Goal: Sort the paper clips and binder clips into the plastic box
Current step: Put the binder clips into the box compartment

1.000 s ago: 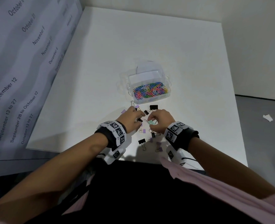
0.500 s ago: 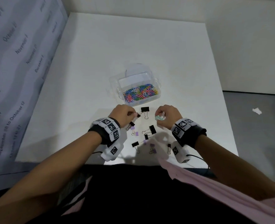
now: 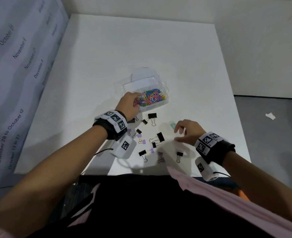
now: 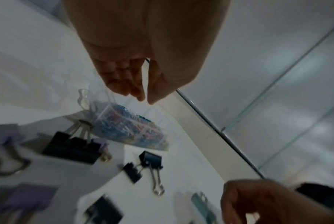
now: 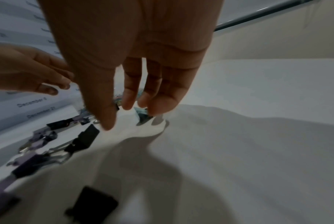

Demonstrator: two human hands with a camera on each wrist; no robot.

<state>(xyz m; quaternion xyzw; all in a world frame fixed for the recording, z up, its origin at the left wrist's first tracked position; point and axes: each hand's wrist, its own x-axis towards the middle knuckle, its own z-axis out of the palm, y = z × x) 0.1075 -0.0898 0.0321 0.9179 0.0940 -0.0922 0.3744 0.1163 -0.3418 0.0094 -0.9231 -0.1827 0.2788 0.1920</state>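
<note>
wall banner (image 3: 18, 69) reads "december 6"; left hand (image 3: 129, 104) fingers together, right hand (image 3: 188, 131) spread.

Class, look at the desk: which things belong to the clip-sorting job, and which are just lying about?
Belongs to the job:
plastic box
coloured paper clips in it
black binder clips
purple binder clips
mint binder clip by the right hand
left hand at the box

Just lying about:
white scrap on the floor
dated wall sheet

Paper scrap (image 3: 270, 116) on floor; dated banner (image 3: 13, 66) left.
</note>
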